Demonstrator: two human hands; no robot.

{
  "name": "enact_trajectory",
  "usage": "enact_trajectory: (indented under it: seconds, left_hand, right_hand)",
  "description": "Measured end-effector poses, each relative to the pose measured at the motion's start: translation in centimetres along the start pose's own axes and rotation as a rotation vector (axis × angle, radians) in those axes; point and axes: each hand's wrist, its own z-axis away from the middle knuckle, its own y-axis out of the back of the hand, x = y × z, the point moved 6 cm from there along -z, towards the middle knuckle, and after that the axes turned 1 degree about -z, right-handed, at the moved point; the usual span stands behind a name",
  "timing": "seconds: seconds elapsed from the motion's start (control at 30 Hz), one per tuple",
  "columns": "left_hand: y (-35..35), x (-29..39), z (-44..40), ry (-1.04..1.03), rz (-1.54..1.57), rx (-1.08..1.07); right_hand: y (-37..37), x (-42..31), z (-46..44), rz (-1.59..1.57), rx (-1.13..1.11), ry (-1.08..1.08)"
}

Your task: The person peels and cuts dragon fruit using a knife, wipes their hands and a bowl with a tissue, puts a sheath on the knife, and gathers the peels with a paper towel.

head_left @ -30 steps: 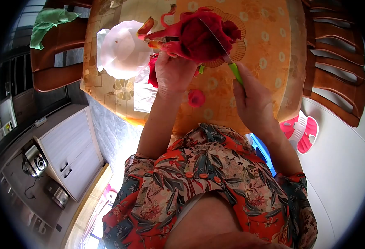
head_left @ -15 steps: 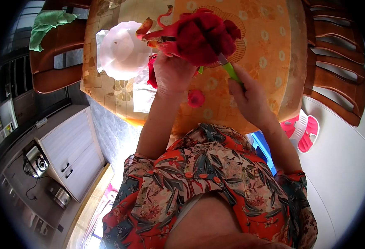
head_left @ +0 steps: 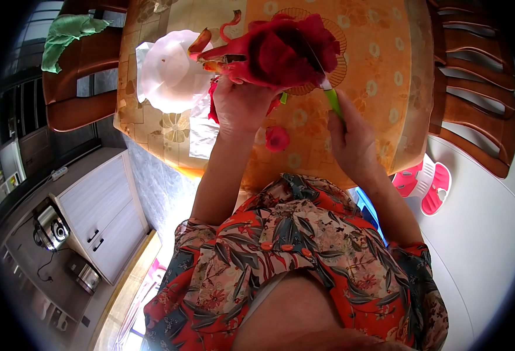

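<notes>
Head: tablecloth (head_left: 380,108) beneath fruit (head_left: 269,54), between chairs (head_left: 79,110).

The bare left hand (head_left: 244,105) is extended toward the far side and held in a supporting grasp, most of its fingers being hidden. The bare left forearm (head_left: 219,175) is slanted from near left to far right, almost in line with the wrist. The bare right hand (head_left: 352,137) is placed farther right and slightly nearer, well apart from the left, its fingers curled into a grip. The bare right forearm (head_left: 389,202) is slanted toward the far left.
</notes>
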Motion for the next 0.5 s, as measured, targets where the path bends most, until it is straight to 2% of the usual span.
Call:
enact_trajectory:
  seconds: [0.17, 0.27, 0.5]
  left_hand:
    - [-0.5, 0.2, 0.2, -0.015, -0.019, 0.001]
    - [-1.1, 0.3, 0.2, 0.007, 0.02, -0.069]
    - [-0.9, 0.3, 0.0, 0.02, 0.034, -0.089]
  right_hand:
    - [0.0, 0.4, 0.1, -0.052, -0.01, -0.041]
    - [-0.1, 0.5, 0.1, -0.092, -0.012, -0.057]
    - [0.8, -0.6, 0.1, -0.024, 0.037, 0.03]
